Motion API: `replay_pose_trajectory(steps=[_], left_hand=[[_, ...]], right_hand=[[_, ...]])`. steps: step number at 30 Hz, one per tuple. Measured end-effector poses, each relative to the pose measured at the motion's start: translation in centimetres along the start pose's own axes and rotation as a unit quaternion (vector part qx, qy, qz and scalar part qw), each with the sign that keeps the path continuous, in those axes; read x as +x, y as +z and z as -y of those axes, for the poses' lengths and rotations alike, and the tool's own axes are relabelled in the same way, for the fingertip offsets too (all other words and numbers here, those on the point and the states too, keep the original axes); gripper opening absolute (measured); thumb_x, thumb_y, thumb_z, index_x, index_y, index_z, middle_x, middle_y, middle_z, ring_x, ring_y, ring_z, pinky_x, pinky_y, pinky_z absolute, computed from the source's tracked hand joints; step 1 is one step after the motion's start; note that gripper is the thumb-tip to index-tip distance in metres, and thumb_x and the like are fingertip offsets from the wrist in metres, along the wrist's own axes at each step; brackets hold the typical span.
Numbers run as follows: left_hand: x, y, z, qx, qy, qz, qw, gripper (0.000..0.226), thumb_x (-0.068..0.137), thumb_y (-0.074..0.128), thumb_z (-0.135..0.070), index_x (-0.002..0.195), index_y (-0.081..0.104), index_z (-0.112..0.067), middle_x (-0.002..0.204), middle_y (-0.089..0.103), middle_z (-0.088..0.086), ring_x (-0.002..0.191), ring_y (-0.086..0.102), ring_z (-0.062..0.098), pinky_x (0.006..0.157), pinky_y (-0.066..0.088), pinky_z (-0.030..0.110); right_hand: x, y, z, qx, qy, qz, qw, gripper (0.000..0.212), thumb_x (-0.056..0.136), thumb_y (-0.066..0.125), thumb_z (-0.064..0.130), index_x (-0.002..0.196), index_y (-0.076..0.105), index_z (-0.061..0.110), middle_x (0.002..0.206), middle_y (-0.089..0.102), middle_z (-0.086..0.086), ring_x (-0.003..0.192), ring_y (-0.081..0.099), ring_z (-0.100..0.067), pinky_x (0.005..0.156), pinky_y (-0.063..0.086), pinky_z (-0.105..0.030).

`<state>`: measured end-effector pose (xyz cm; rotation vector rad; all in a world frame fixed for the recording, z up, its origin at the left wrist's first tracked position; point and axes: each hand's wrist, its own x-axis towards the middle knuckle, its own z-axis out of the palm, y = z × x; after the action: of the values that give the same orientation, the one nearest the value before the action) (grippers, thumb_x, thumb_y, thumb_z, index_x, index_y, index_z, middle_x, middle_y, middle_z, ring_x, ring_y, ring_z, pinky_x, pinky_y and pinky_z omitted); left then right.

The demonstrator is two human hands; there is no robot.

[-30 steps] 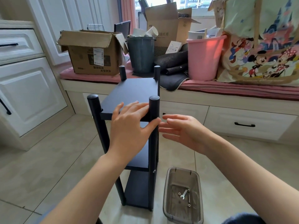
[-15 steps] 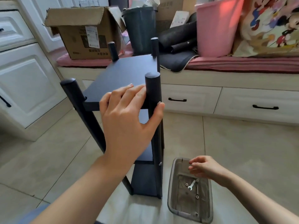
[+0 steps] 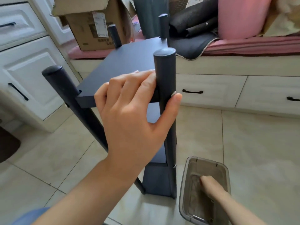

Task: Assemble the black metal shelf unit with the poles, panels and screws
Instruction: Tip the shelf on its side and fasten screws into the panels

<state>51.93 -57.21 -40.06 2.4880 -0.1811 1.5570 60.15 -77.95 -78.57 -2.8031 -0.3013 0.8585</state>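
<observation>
The black shelf unit stands upright on the tiled floor, with a top panel [image 3: 129, 62] between several round poles and lower panels beneath. My left hand [image 3: 133, 111] grips the near right pole [image 3: 164, 70] where it meets the top panel's front edge, thumb wrapped round the pole and fingers lying on the panel. My right hand [image 3: 211, 185] reaches down into a clear plastic box [image 3: 183, 184] on the floor to the right of the shelf. Its fingers are blurred and point at the box bottom; the screws and small wrench are hidden under it.
A window bench with white drawers [image 3: 211, 90] runs along the back, carrying a cardboard box [image 3: 90, 30], a dark bin [image 3: 149, 15], rolled black mats [image 3: 194, 23] and a pink bucket [image 3: 240, 17]. White cabinets [image 3: 29, 75] stand at the left. Bare floor tiles lie to the right.
My right hand has gone from beside the pole top down into the plastic box on the floor. The left hand has kept its hold on the pole. The view tilted downward and came closer.
</observation>
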Motion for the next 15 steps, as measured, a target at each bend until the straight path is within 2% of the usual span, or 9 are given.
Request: replay_pose_trajectory(steps=[4, 6, 11, 13, 15], left_hand=[[0.3, 0.2, -0.4, 0.0, 0.0, 0.005, 1.0, 0.045, 0.1, 0.049, -0.053, 0.108, 0.074, -0.017, 0.108, 0.07, -0.008, 0.107, 0.061, 0.018, 0.098, 0.028, 0.028], [0.4, 0.2, -0.6, -0.003, -0.001, 0.009, 1.0, 0.044, 0.099, 0.05, -0.053, 0.108, 0.074, -0.018, 0.109, 0.07, -0.009, 0.108, 0.061, 0.017, 0.098, 0.028, 0.028], [0.4, 0.4, -1.0, -0.005, -0.005, 0.012, 1.0, 0.043, 0.099, 0.05, -0.053, 0.107, 0.074, -0.018, 0.108, 0.069, -0.009, 0.107, 0.061, 0.018, 0.097, 0.029, 0.029], [0.4, 0.5, -1.0, -0.003, -0.006, 0.012, 1.0, 0.044, 0.099, 0.05, -0.053, 0.108, 0.074, -0.017, 0.108, 0.07, -0.008, 0.107, 0.061, 0.018, 0.097, 0.029, 0.029], [0.5, 0.5, -1.2, -0.004, -0.009, 0.014, 1.0, 0.044, 0.099, 0.05, -0.053, 0.108, 0.074, -0.017, 0.109, 0.07, -0.008, 0.108, 0.061, 0.018, 0.097, 0.028, 0.028]], right_hand=[[1.0, 0.7, -0.5, -0.032, -0.016, -0.01, 0.999, 0.022, 0.099, 0.037, 0.018, 0.078, 0.041, 0.025, 0.101, 0.058, -0.001, 0.092, 0.058, -0.019, 0.074, 0.045, -0.03], [1.5, 1.0, -0.9, -0.064, -0.06, -0.021, 0.996, 0.019, 0.1, 0.035, 0.022, 0.091, 0.051, 0.026, 0.113, 0.061, -0.001, 0.098, 0.058, -0.017, 0.083, 0.048, -0.031], [2.9, -0.3, -2.9, -0.14, -0.121, -0.064, 0.981, 0.039, 0.105, 0.021, 0.026, 0.116, 0.058, 0.019, 0.129, 0.059, -0.01, 0.111, 0.058, -0.025, 0.094, 0.046, -0.036], [3.1, -1.4, -4.2, -0.116, -0.099, -0.084, 0.985, 0.034, 0.105, 0.024, 0.026, 0.101, 0.058, 0.022, 0.125, 0.062, -0.013, 0.106, 0.059, -0.026, 0.087, 0.045, -0.034], [3.0, -2.4, -5.4, -0.018, -0.042, -0.078, 0.996, 0.025, 0.102, 0.034, 0.023, 0.082, 0.048, 0.029, 0.118, 0.064, -0.011, 0.097, 0.06, -0.022, 0.076, 0.042, -0.028]])
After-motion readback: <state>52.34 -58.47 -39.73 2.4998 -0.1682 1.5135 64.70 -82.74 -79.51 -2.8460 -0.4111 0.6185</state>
